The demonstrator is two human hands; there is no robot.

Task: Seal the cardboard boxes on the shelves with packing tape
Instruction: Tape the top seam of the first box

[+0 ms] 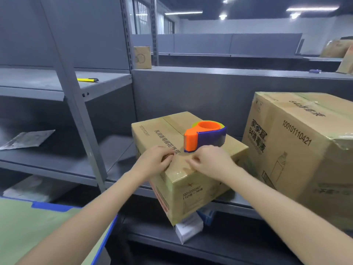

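Note:
A small cardboard box (193,188) sits on the grey shelf, its near corner jutting over the shelf edge. On its top lies an orange and blue tape dispenser (205,135) with a clear roll. My left hand (156,161) rests on the near edge of the box top with its fingers curled against the cardboard. My right hand (210,161) lies just right of it, in front of the dispenser, fingertips pinching at the tape along the centre seam. A larger cardboard box (298,148) stands to the right; clear tape shows on its top.
A grey shelf upright (84,119) stands to the left. A yellow utility knife (87,79) lies on the upper left shelf, a foil bag (26,139) one shelf lower. A small white box (189,228) sits on the bottom shelf. A blue-edged green board (38,226) fills the lower left.

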